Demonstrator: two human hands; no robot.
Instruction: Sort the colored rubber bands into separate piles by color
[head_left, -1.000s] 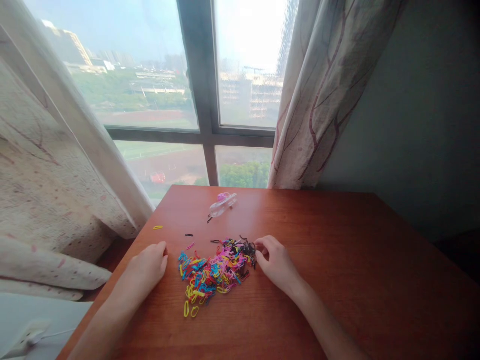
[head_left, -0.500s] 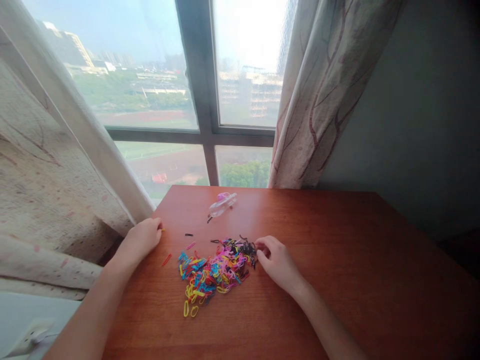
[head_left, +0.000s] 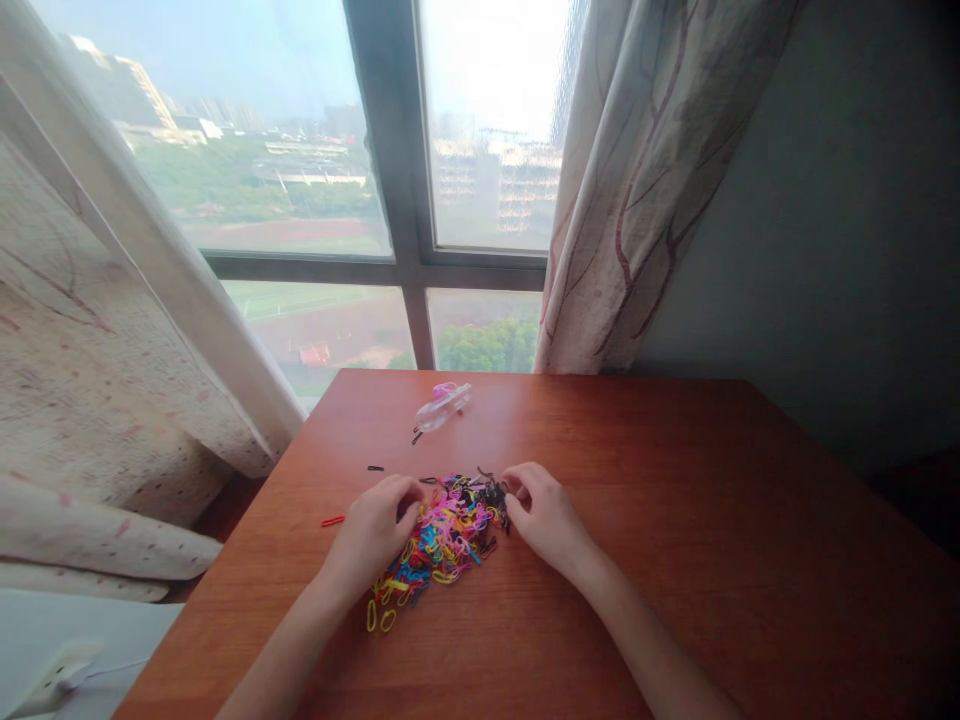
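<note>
I see the band pile [head_left: 450, 535] on the bench [head_left: 615, 500], between left grip [head_left: 418, 499] and right grip [head_left: 508, 493]. Fingers curled on both; can't tell if either is pinching a band. Red band [head_left: 332, 521] just left of left grip, clear plastic piece [head_left: 445, 408] beyond both.

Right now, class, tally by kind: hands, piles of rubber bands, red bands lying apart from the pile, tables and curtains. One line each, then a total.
Hands, left hand and right hand: 2
Pile of rubber bands: 1
Red band apart from the pile: 1
Table: 1
Curtains, left curtain and right curtain: 2
Total: 7
</note>
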